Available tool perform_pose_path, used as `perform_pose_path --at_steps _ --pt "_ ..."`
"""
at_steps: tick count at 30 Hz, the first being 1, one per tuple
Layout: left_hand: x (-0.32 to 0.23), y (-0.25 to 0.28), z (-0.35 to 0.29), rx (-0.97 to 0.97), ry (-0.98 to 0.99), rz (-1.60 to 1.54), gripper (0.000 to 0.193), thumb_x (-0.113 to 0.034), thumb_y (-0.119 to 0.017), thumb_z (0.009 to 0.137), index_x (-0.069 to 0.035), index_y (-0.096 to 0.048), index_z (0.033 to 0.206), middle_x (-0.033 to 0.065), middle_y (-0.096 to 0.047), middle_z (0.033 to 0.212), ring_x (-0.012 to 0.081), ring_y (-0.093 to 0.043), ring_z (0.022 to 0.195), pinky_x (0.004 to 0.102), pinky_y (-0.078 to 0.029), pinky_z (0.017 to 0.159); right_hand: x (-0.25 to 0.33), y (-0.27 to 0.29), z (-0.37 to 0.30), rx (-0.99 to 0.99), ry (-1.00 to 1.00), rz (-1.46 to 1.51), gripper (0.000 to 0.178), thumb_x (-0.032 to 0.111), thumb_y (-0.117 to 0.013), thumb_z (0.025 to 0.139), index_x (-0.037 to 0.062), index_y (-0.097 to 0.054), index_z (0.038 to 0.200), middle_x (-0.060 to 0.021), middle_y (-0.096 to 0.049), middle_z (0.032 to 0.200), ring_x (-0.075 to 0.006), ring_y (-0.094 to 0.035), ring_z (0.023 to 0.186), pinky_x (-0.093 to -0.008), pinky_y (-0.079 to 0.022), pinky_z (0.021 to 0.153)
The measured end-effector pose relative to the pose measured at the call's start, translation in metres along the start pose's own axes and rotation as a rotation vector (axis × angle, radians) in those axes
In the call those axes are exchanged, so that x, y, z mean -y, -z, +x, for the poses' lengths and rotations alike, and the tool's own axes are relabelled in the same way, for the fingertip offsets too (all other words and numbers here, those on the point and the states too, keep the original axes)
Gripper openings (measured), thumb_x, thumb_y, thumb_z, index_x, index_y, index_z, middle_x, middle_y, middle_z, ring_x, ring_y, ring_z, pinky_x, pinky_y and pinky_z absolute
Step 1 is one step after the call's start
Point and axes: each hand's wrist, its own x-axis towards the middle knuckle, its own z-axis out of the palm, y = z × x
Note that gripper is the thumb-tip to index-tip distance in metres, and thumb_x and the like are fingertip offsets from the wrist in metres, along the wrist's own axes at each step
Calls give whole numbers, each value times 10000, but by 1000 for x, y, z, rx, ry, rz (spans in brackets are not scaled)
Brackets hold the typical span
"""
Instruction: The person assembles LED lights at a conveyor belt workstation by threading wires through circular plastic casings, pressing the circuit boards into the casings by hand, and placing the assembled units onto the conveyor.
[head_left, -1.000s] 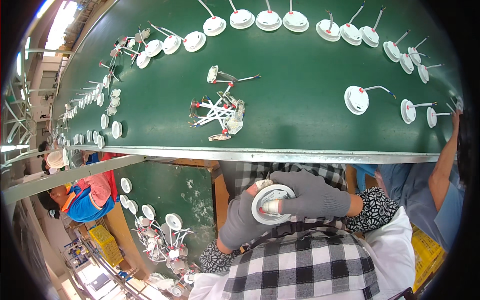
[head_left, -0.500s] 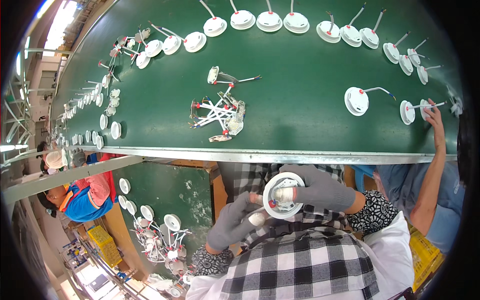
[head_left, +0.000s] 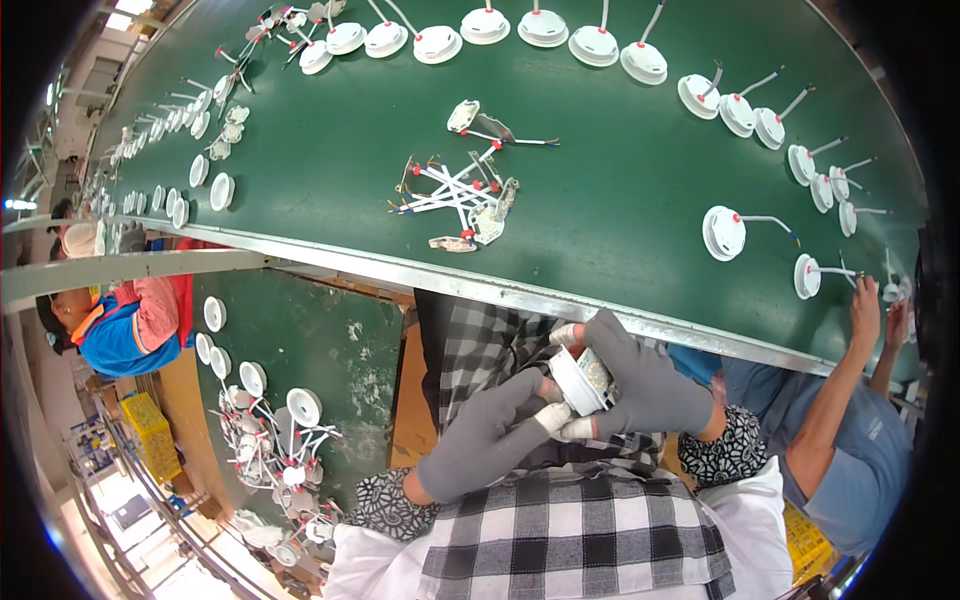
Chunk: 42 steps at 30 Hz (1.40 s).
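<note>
- One white round lamp housing (head_left: 572, 386) is held between the left hand (head_left: 497, 422) and the right hand (head_left: 652, 386), near the metal rail (head_left: 470, 284) of the green desk (head_left: 620, 140), on the person's side of it.
- Judging by the pose, the step in hand is fitting or checking the dotted circuit board (head_left: 597, 372), which appears to sit inside the housing, facing the right palm.
- The next move probably calls for even pressure at the rim, fingertips clear of the board.
- The left hand is mostly closed, thumb and forefinger pinching the housing's outer side.
- The right hand is half open, curved around the board side, thumb and forefinger spread across the housing; its other fingers cannot be made out.
</note>
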Motion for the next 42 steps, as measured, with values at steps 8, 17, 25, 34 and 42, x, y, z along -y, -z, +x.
perform_pose_path --at_steps 8,17,25,34,42 --pt "4 0 -1 12 -112 49 219 -164 -548 953 1 -537 1096 67 -668 862 85 -599 765 270 -471 680 -8 10 7 200 -53 318 910 392 -852 639 51 -372 1333 -98 -491 1149 -223 -515 1091 -332 -429 927" --pt "6 3 3 68 -15 -89 202 -200 -534 953 -53 -541 1091 -4 -564 880 48 -494 763 229 -415 677 -39 -30 12 193 5 1043 830 234 -805 687 47 -341 1349 -41 -476 1132 -130 -461 1087 -276 -383 942" --pt "7 6 2 66 -15 -162 186 -168 -521 962 -40 -532 1097 3 -564 912 61 -509 810 235 -432 717 -35 -33 14 73 24 967 770 261 -798 671 44 -382 1281 -53 -455 1141 -154 -455 1100 -294 -363 954" --pt "6 12 -1 46 -80 -43 207 -172 -534 949 -31 -525 1100 35 -574 871 82 -523 778 265 -447 708 -39 -46 11 -5 52 935 742 241 -801 641 54 -388 1229 -58 -455 1128 -159 -463 1086 -301 -382 931" --pt "23 17 -10 182 -63 132 259 -234 -541 932 -25 -521 1083 152 -584 717 227 -567 620 341 -432 596 -38 -71 -16 55 -100 915 783 247 -808 665 76 -376 1294 -55 -489 1124 -145 -494 1047 -294 -404 926"
